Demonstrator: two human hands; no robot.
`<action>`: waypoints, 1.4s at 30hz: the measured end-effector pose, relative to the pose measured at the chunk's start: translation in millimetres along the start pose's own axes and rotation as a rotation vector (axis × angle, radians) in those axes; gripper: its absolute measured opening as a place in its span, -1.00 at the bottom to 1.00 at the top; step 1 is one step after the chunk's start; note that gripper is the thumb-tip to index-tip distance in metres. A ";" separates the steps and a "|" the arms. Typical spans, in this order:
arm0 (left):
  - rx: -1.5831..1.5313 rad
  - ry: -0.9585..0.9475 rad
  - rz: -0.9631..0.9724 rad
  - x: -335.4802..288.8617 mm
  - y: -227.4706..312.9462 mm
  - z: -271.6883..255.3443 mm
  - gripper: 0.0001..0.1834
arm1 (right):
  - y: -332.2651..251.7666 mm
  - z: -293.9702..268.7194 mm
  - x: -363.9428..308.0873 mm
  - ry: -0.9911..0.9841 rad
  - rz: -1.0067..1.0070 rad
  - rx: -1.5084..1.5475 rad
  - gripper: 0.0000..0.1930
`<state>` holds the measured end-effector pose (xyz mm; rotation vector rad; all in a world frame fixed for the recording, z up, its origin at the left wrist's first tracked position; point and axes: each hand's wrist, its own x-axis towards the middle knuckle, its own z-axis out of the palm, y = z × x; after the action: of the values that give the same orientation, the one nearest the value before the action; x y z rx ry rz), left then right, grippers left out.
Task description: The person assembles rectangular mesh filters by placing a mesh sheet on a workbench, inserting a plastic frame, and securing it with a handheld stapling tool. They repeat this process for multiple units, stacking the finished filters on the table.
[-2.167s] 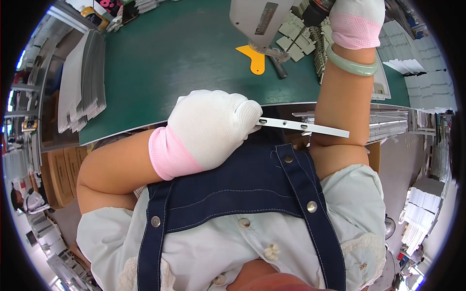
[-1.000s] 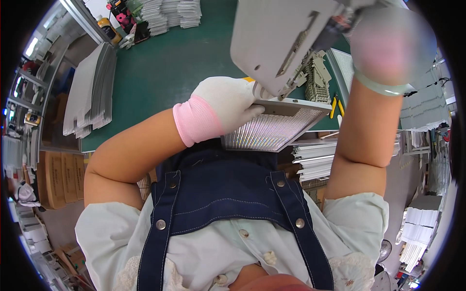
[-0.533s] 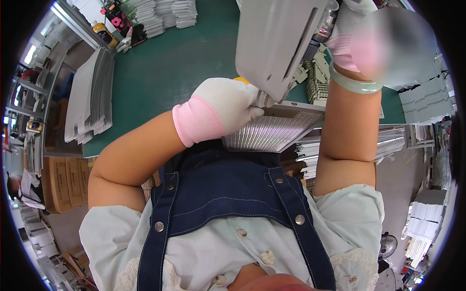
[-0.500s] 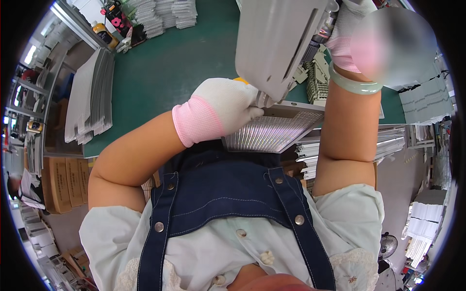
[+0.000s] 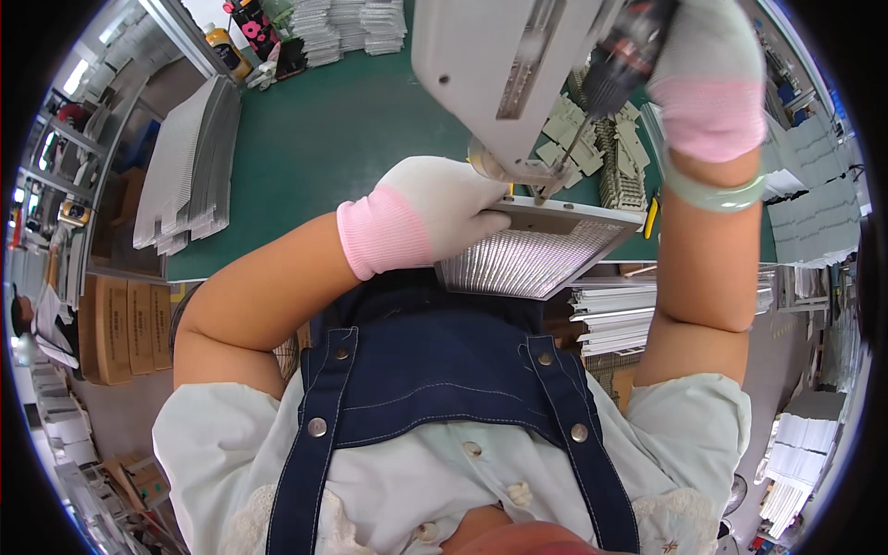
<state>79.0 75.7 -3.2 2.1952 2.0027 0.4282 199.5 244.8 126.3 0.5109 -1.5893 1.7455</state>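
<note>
My left hand (image 5: 442, 211), in a white glove with a pink cuff, is closed on the near-left edge of a framed silver mesh panel (image 5: 532, 259), which tilts down over the table's front edge. My right hand (image 5: 712, 79), gloved alike, is closed round a dark electric screwdriver (image 5: 632, 51); its fingers are partly hidden. The screwdriver's long thin bit slants down to the panel's upper frame, beside the tip of a grey machine arm (image 5: 481, 79). Whether the bit touches the frame I cannot tell.
Pale plastic pieces (image 5: 622, 166) lie behind the panel on the green table (image 5: 324, 148). A yellow-handled tool (image 5: 652, 217) is to their right. Stacked mesh sheets (image 5: 190, 166) stand at the left, with bottles (image 5: 227, 51) behind. White strips (image 5: 610, 319) are piled below the table edge.
My right hand has brought the screwdriver into plain view, its bit now slanting to the panel's frame. My left hand stays on the panel. The whole view has shifted slightly.
</note>
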 end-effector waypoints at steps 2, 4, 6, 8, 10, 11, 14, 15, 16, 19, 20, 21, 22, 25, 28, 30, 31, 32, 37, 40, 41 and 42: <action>-0.086 0.027 -0.033 -14.3 -4.9 -6.0 -0.73 | -6.5 -16.5 9.5 -0.027 -0.001 -0.055 -0.72; -0.089 -0.097 -0.123 -34.9 -11.5 -19.3 -0.74 | -13.2 -26.1 19.1 -0.018 0.024 -0.163 -0.71; 0.000 -0.378 -0.242 -54.6 -12.2 -48.6 -0.73 | -20.4 -36.6 27.7 0.016 0.060 -0.318 -0.71; -0.130 -0.274 -0.232 -67.2 -2.3 -46.1 -0.66 | -20.7 -42.6 38.1 0.061 0.071 -0.504 -0.70; -0.302 -0.212 -0.239 -77.2 1.5 -27.4 -0.65 | -7.5 -47.9 48.7 0.123 0.044 -0.725 -0.69; -0.340 -0.142 -0.282 -88.3 1.7 -27.3 -0.68 | -1.7 -48.7 47.1 0.179 -0.011 -0.851 -0.69; -0.441 0.063 -0.325 -133.1 -20.6 -66.2 -0.72 | 11.8 -62.4 14.6 0.481 -0.154 -1.230 -0.68; -0.578 0.269 -0.330 -165.1 -38.1 -75.0 -0.74 | 22.1 -69.7 -5.6 0.607 -0.157 -1.322 -0.67; -0.643 0.394 -0.544 -196.3 -39.4 -90.2 -0.70 | 49.6 -80.8 -35.1 0.545 0.003 -1.441 -0.67; -0.876 1.285 -0.381 -239.2 -65.8 -60.0 -0.61 | 140.8 -95.0 -116.6 0.063 0.802 -1.531 -0.59; -0.777 1.268 -0.479 -247.6 -88.3 -35.5 -0.62 | 164.5 -95.4 -138.8 0.048 1.012 -1.489 -0.53; -0.670 1.247 -0.580 -255.6 -110.7 -12.0 -0.64 | 184.3 -97.1 -156.0 0.033 1.047 -1.516 -0.48; -0.652 1.084 -0.758 -244.8 -115.2 0.7 -0.67 | 193.2 -92.4 -150.2 -0.038 1.291 -1.474 -0.46; -0.639 0.900 -0.554 -197.9 -136.4 45.8 -0.73 | 214.6 -123.0 -151.9 0.004 1.285 -1.039 -0.58; -0.702 0.965 -0.580 -195.2 -139.3 48.3 -0.73 | 191.7 -97.4 -110.0 0.189 1.143 -0.890 -0.65; -0.695 0.923 -0.610 -195.0 -139.4 46.4 -0.72 | 167.4 -63.9 -78.6 0.226 0.855 -1.038 -0.66; -0.692 0.898 -0.623 -195.4 -139.3 46.3 -0.72 | 155.6 -55.9 -62.5 0.191 0.771 -1.133 -0.65; -0.697 0.907 -0.617 -196.9 -140.8 48.6 -0.72 | 149.4 -59.2 -51.7 0.060 0.674 -1.365 -0.63; -0.694 0.874 -0.560 -199.5 -139.0 48.9 -0.71 | 120.6 -55.2 -3.5 0.020 0.345 -1.700 -0.61; -0.692 0.858 -0.585 -198.8 -137.2 47.8 -0.71 | 130.2 -48.7 -3.5 0.146 0.173 -1.651 -0.65; -0.692 0.835 -0.601 -197.9 -136.2 45.5 -0.70 | 136.2 -53.6 -9.4 0.006 0.063 -1.713 -0.67; -0.653 0.834 -0.588 -198.0 -135.8 46.9 -0.70 | 135.9 -54.9 -12.7 -0.307 0.575 -2.001 -0.70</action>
<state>-50.7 -102.1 -110.1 1.0252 2.2166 1.7801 119.0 296.4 14.5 -0.7556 -2.8204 -0.3361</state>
